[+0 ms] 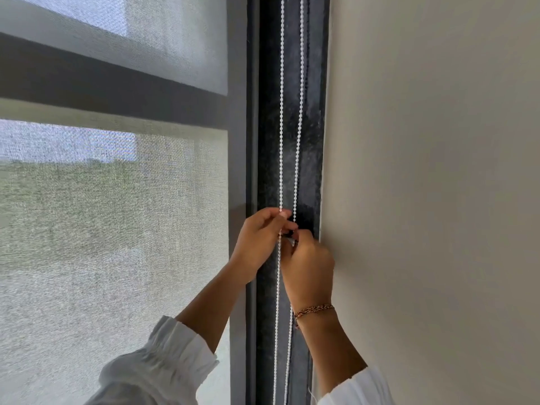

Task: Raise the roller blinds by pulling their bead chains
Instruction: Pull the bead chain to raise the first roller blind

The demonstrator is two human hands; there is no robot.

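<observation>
A translucent grey roller blind point(117, 200) covers the window on the left. Two strands of a white bead chain point(281, 127) hang in front of the dark window frame point(309, 141), just right of the blind. My left hand point(258, 244) pinches the left strand at about mid height. My right hand point(309, 267), with a braided bracelet on the wrist, is closed just below and to the right of it, on the right strand. The fingertips of both hands meet, and the chain continues down between my forearms.
A plain beige wall point(438, 171) stands close on the right, touching the dark frame. A dark horizontal window bar point(102, 80) shows through the blind. My white sleeves fill the bottom of the view.
</observation>
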